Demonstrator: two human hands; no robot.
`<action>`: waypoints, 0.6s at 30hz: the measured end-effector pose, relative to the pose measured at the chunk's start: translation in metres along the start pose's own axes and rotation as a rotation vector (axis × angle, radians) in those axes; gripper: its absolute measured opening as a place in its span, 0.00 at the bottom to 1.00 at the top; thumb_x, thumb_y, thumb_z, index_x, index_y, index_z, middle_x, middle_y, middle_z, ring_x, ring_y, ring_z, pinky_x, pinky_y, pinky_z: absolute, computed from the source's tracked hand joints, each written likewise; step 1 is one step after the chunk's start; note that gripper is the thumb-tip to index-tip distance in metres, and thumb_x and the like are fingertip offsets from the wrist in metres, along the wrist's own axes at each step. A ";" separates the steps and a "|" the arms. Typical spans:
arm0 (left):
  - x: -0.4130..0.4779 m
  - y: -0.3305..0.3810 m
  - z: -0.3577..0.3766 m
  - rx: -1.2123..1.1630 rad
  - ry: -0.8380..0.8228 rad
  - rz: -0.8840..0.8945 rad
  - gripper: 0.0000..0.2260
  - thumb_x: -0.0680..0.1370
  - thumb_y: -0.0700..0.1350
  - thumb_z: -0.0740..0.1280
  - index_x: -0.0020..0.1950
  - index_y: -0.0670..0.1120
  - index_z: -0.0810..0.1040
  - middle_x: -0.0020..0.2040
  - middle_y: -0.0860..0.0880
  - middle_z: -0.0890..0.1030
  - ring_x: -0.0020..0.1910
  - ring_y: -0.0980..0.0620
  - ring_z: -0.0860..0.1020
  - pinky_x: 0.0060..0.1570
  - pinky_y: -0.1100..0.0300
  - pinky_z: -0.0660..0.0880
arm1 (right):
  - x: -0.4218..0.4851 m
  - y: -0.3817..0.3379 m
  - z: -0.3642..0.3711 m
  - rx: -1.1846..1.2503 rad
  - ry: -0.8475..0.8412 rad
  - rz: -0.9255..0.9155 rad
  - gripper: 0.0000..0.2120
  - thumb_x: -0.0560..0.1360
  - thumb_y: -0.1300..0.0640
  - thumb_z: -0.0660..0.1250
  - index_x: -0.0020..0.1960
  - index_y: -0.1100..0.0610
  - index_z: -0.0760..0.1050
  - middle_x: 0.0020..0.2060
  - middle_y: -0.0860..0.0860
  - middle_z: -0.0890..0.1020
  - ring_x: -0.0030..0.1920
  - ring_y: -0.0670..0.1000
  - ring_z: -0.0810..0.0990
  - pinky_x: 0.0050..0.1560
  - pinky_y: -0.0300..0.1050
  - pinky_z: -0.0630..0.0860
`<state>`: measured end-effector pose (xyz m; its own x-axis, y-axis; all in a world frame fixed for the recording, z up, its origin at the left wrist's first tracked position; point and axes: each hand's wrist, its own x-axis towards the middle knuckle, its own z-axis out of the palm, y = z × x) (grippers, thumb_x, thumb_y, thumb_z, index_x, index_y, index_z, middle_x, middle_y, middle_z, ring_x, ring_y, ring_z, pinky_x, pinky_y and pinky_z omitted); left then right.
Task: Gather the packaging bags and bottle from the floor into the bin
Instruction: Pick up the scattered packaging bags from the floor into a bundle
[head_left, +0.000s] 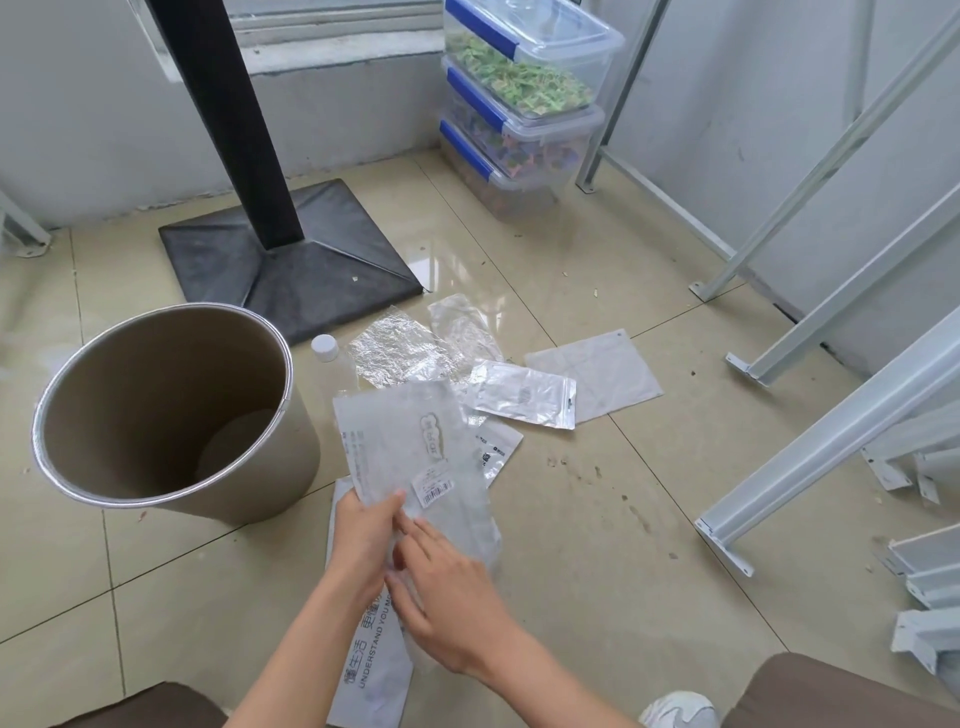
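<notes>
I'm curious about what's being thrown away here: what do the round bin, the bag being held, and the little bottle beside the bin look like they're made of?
The bin looks like brown fibreboard or cardboard, matte, with a shiny metal-looking rim. The held bag, in both hands, seems thin translucent plastic film: it is crinkled and glossy, with print and a barcode sticker. The bottle appears to be clear plastic with a white cap, though it is mostly hidden.

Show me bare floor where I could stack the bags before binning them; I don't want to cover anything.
Free: the tiles right of the packaging bags, toward the white metal rails, and the floor left of and below the bin. Crowded: between the bin and the black stand base, where the bottle and overlapping bags lie, and under both hands.
</notes>
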<state>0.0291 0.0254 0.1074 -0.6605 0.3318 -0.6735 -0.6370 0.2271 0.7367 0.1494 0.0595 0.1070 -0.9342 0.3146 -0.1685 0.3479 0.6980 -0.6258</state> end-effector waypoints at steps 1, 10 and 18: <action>0.002 -0.001 0.000 0.039 0.041 -0.002 0.12 0.76 0.32 0.63 0.59 0.35 0.77 0.47 0.38 0.84 0.40 0.43 0.81 0.41 0.55 0.78 | 0.002 0.004 -0.003 0.011 -0.007 -0.018 0.16 0.80 0.44 0.49 0.55 0.54 0.68 0.73 0.45 0.66 0.72 0.48 0.65 0.61 0.51 0.74; 0.018 0.006 -0.002 0.082 -0.020 0.029 0.11 0.78 0.33 0.62 0.58 0.40 0.77 0.43 0.45 0.82 0.39 0.47 0.81 0.35 0.58 0.76 | 0.082 0.138 -0.038 -0.080 0.224 0.424 0.12 0.77 0.55 0.59 0.60 0.54 0.69 0.54 0.53 0.79 0.52 0.57 0.79 0.46 0.50 0.74; 0.042 0.018 0.003 0.051 -0.130 0.006 0.09 0.77 0.34 0.64 0.52 0.42 0.81 0.46 0.41 0.87 0.45 0.41 0.85 0.47 0.47 0.81 | 0.152 0.248 -0.045 -0.302 0.061 0.609 0.37 0.74 0.68 0.59 0.78 0.59 0.46 0.78 0.55 0.48 0.78 0.52 0.50 0.73 0.46 0.58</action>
<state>-0.0086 0.0456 0.0924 -0.6055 0.4484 -0.6576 -0.6097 0.2698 0.7453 0.0974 0.3091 -0.0395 -0.5618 0.7376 -0.3745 0.8253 0.5312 -0.1918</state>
